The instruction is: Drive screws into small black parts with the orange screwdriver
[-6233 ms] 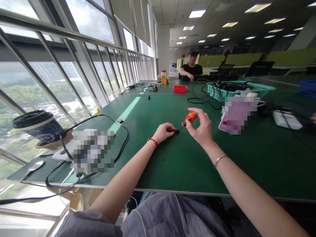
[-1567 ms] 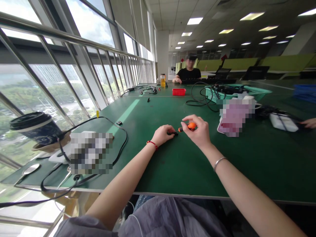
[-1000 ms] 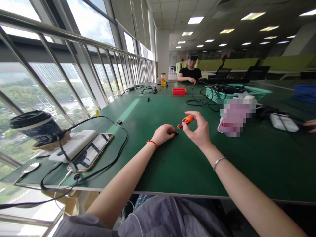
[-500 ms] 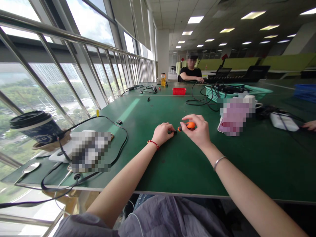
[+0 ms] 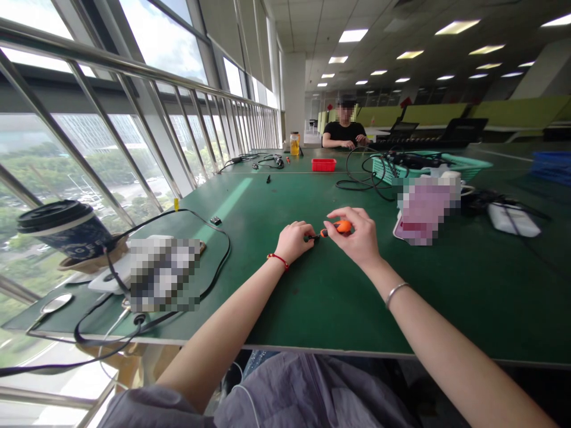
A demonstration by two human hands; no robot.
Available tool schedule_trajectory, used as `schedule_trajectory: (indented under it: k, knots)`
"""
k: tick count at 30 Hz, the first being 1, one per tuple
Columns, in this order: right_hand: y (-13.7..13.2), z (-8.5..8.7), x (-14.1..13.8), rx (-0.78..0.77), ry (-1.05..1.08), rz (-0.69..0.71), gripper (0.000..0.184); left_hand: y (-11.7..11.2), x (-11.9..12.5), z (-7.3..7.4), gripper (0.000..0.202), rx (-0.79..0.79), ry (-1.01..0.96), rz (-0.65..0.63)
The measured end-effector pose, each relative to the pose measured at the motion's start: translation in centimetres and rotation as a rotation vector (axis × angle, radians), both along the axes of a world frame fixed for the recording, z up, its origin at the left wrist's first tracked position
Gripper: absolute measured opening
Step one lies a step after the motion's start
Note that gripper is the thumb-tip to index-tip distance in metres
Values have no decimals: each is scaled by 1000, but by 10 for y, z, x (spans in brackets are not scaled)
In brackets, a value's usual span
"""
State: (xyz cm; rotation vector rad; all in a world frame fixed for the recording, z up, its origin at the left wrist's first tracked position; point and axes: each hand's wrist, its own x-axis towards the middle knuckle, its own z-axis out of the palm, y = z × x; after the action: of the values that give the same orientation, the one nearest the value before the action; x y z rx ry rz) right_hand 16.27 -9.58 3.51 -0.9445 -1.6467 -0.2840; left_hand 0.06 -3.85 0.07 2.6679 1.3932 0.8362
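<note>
Over the middle of the green table, my right hand is closed around the orange handle of a screwdriver. The tool lies nearly level and its thin shaft points left. My left hand, with a red cord at the wrist, rests on the tabletop and pinches a small dark piece. The screwdriver's tip meets this piece at my left fingertips; my fingers hide most of it, so I cannot tell its kind. A small black part lies further left on the table.
Left are a lidded coffee cup, a blurred phone-like item and a looping black cable. Right are a pink blurred item, a green basket of cables and a white box. A red tray and a seated person are beyond.
My hands and the screwdriver have barely moved. The person across the table has shifted their arms, and another person's hand at the right edge has gone out of view.
</note>
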Motion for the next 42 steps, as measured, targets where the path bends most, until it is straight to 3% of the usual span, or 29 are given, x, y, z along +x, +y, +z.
schedule_trajectory:
  k: [5, 11, 16, 22, 27, 32, 37, 42]
  knots:
    - [-1, 0, 0, 7, 3, 30, 28, 0, 0, 0, 7, -8, -3, 9]
    - [0, -1, 0, -26, 16, -6, 9, 2, -1, -2, 8, -22, -16, 5]
    - [-1, 0, 0, -15, 27, 43, 30, 3, -2, -4, 10, -8, -23, 1]
    - [-2, 1, -1, -31, 13, 0, 11, 4, -2, -4, 8, -15, -26, -8]
    - [-3, 3, -1, 26, -26, 27, 25, 4, -2, -3, 8, -12, -28, -10]
    - [-3, 2, 0, -9, -19, 23, 10, 2, -2, -3, 7, -32, -33, -9]
    - [-4, 4, -1, -5, -26, 32, 26, 2, -2, -3, 7, -32, -38, -3]
    - [-3, 2, -1, -41, -22, 26, 8, 2, -1, -3, 9, -40, -46, -20]
